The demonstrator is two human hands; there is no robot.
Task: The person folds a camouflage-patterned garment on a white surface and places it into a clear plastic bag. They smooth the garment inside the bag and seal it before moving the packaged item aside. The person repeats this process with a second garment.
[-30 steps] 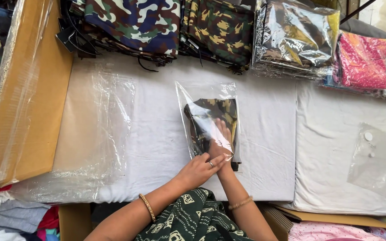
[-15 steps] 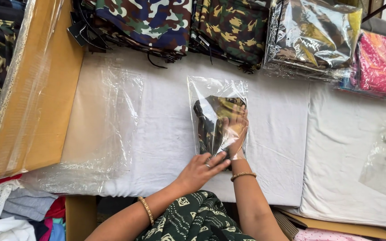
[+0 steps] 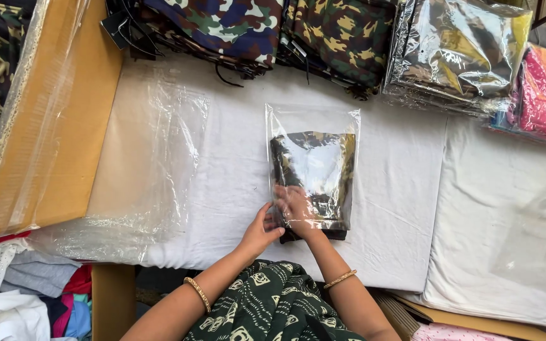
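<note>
White cloth covers the table (image 3: 222, 164), with camouflage stacks (image 3: 342, 38) along its far edge.
I see my right hand (image 3: 295, 208) slid inside the clear bag (image 3: 314, 167), fingers spread flat over the folded camouflage garment (image 3: 314, 173) at mid-table; my left hand (image 3: 259, 232) pinches the bag's near edge, fingers curled.

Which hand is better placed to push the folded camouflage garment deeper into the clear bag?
Probably the right hand: it is already inside the clear bag on the camouflage garment. The left hand grips the bag's open edge outside.
</note>
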